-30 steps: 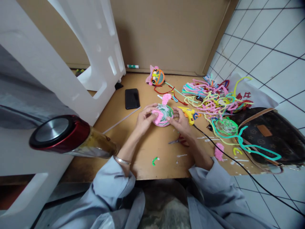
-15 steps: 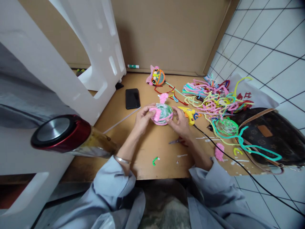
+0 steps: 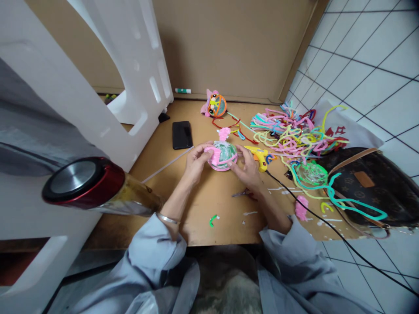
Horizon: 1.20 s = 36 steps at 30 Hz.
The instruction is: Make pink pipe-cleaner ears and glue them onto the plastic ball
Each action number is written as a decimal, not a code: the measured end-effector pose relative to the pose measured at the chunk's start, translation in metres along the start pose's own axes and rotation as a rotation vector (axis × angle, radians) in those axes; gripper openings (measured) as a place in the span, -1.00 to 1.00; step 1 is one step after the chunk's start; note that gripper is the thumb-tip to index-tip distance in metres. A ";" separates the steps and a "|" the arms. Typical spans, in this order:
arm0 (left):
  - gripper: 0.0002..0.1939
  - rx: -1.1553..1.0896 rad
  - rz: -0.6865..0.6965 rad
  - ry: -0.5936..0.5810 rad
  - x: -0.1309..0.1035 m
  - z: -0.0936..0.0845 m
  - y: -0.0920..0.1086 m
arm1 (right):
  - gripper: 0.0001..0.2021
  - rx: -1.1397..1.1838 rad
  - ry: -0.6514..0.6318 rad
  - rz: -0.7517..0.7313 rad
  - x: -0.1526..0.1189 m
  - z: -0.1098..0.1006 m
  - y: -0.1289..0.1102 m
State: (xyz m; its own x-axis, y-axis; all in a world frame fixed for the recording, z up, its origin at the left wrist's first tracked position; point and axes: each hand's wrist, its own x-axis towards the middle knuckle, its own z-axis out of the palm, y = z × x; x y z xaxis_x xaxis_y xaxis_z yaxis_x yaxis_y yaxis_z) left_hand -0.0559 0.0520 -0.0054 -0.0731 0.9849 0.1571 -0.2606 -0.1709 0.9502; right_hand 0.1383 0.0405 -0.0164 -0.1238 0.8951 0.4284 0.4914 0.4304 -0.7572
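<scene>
Left hand (image 3: 195, 162): fingers pinching round craft (image 3: 227, 152) at its left edge, over pink patch (image 3: 214, 155). Right hand (image 3: 248, 165): fingers gripping opposite edge. Craft between both hands, over middle of table (image 3: 196, 205); contact with table cannot be told. Pink tuft (image 3: 224, 133) at craft's far edge; whether joined, cannot tell. Glue gun (image 3: 259, 155) just beside right hand. Scissors (image 3: 240, 194) partly under right forearm (image 3: 275, 209). Phone (image 3: 182, 135) flat, beyond left hand. Pipe cleaners (image 3: 275, 122) heaped at far right, near bag (image 3: 386, 183).
</scene>
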 end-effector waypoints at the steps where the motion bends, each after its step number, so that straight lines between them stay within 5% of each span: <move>1: -0.69 0.003 0.005 0.004 0.000 0.000 0.000 | -0.38 0.001 0.001 0.001 0.000 0.000 0.000; 36: -0.71 0.074 0.088 0.074 -0.001 0.000 0.006 | -0.41 -0.166 -0.006 -0.135 -0.005 0.006 -0.007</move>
State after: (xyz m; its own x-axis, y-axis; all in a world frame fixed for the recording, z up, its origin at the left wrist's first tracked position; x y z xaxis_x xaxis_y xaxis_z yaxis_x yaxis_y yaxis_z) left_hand -0.0572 0.0495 0.0003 -0.1645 0.9609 0.2227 -0.1784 -0.2511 0.9514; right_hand 0.1301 0.0336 -0.0162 -0.2031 0.8318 0.5166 0.6052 0.5214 -0.6016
